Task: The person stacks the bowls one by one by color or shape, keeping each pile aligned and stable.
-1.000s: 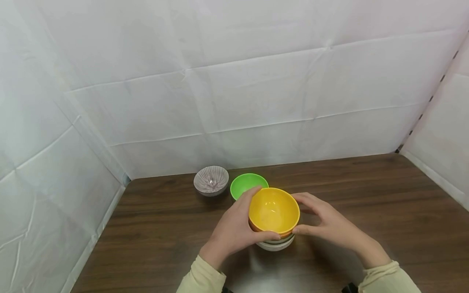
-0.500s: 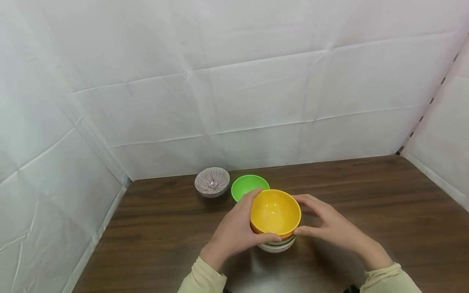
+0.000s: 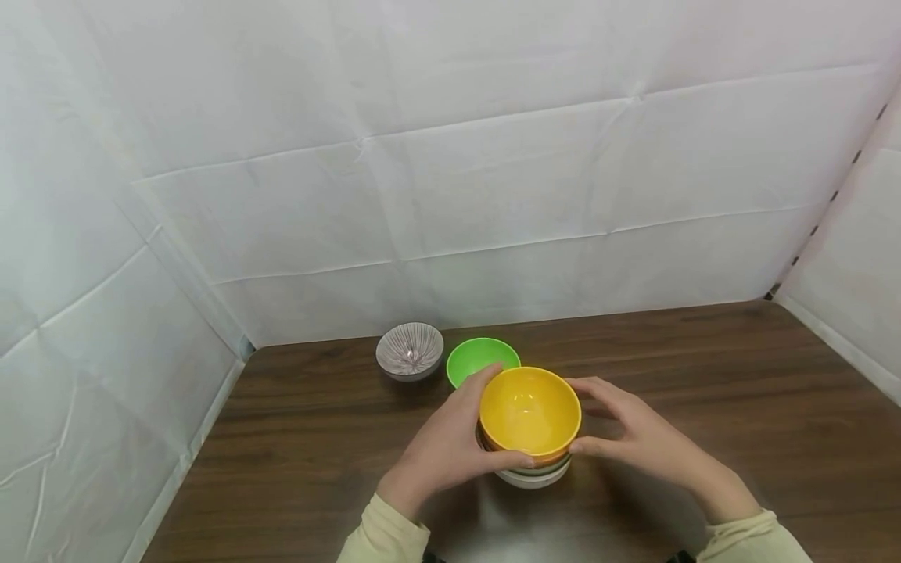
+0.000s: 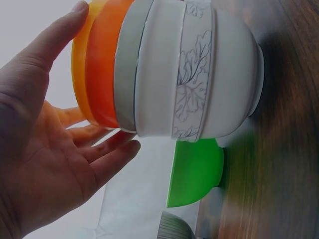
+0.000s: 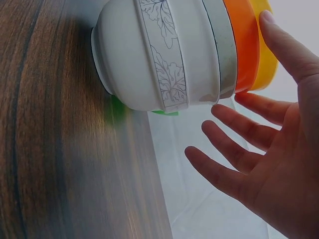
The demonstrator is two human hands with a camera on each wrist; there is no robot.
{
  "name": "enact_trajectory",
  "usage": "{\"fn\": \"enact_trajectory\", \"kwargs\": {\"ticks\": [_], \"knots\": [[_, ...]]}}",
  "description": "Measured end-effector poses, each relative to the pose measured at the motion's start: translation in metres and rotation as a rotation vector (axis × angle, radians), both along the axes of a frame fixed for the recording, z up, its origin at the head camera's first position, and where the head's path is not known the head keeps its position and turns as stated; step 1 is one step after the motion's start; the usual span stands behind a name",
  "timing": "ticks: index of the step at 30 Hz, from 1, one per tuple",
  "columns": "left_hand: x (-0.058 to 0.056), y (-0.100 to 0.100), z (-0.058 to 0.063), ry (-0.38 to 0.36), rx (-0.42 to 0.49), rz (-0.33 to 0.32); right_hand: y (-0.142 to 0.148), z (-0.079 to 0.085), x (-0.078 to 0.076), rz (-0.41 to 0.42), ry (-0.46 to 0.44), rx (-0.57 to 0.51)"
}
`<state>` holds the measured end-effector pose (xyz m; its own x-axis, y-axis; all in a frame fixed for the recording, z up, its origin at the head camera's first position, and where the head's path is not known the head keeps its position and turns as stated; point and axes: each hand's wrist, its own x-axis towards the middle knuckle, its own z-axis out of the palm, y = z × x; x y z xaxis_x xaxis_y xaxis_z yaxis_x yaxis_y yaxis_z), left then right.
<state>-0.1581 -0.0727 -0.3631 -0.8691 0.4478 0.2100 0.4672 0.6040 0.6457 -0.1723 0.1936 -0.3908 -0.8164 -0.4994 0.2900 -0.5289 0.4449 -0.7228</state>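
A yellow bowl (image 3: 530, 410) tops a nested stack on the table. Under it, in the left wrist view, come an orange bowl (image 4: 103, 64), a grey-green bowl (image 4: 131, 69) and white crockery with a leaf-patterned band (image 4: 194, 84). My left hand (image 3: 450, 442) holds the yellow bowl from the left, thumb across its front and fingers round its far side. From the right, my right hand (image 3: 644, 438) grips it, thumb low at the front and index finger behind. In the right wrist view its other fingers spread beside the stack, which stands upright on its foot.
Behind the stack sits a bright green bowl (image 3: 482, 356), partly covered by my left hand. Left of that is a striped bowl (image 3: 410, 352). The dark wooden table (image 3: 303, 446) ends at a white sheet wall (image 3: 493, 180).
The head view has shifted slightly. My left thumb has slid a little left along the yellow bowl's front; both hands stay at the stack.
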Motion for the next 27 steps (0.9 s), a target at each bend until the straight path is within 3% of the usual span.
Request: {"fn": "enact_trajectory", "kwargs": {"ticks": [19,27], "knots": [[-0.006,-0.021,0.004,-0.026,-0.062,0.001,0.001,0.000,0.001,-0.009,-0.047,-0.002],[-0.011,-0.027,0.002,-0.072,-0.022,-0.009,0.001,-0.001,0.001,-0.009,-0.020,0.007]]}}
